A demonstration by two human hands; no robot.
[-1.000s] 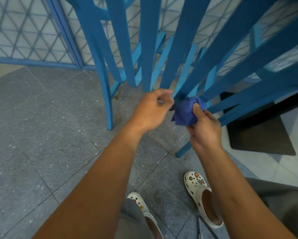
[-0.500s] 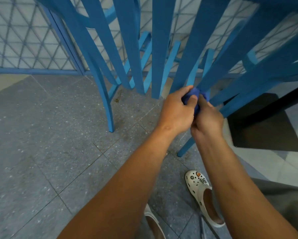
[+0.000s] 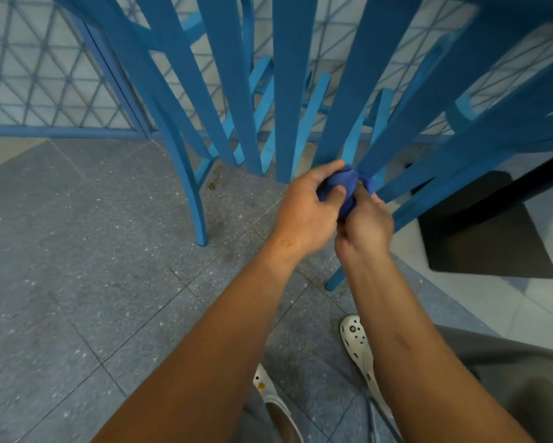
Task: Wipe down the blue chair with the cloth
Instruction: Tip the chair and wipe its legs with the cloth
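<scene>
The blue chair fills the top of the head view, its slats fanning down toward the floor. A bunched dark blue cloth sits at the lower ends of the slats, touching one on the right. My left hand grips the cloth from the left, thumb across its front. My right hand holds it from below and right, fingers curled into the cloth. Most of the cloth is hidden between the two hands.
A grey speckled tile floor spreads to the left. A black table base lies at the right behind the chair leg. A blue-framed mesh panel stands at the back. My white clogs are below.
The left hand reached in from the left and closed on the cloth, which only the right hand held a second ago. Both hands stay together at the slat ends.
</scene>
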